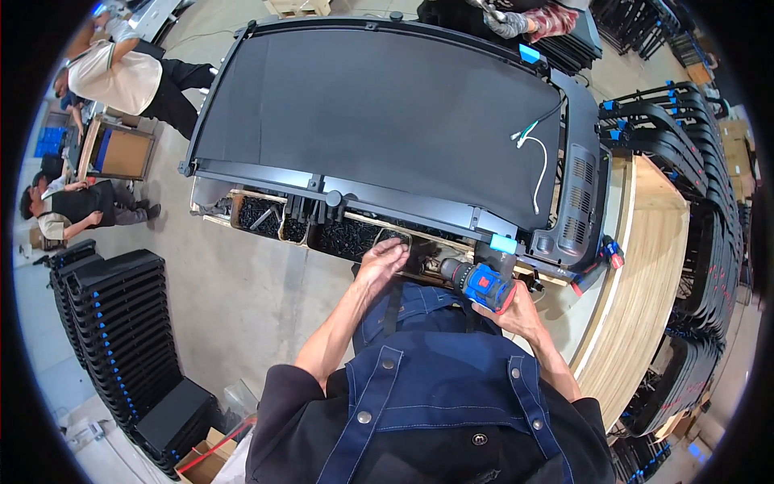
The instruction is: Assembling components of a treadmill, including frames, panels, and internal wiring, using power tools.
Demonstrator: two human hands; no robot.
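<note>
My right hand (516,313) is wrapped round the grip of a blue and black cordless drill (486,288), its chuck pointing left and away from me. My left hand (387,260) is at the edge of a parts tray (343,240) full of small black fasteners, its fingers pinched together. Whatever those fingertips hold is too small to make out. Just beyond both hands lies a treadmill deck (371,113) with a black belt and dark side rails. Loose white and green wires (538,161) rest on its right end, beside a black vented motor cover (577,198).
A wooden crate (637,266) stands close on my right, with stacked black frames (701,250) behind it. Stacked black parts (129,331) rise at the left. Across the deck, a co-worker's gloved hand (506,22) is near the far rail. Other people are at the far left.
</note>
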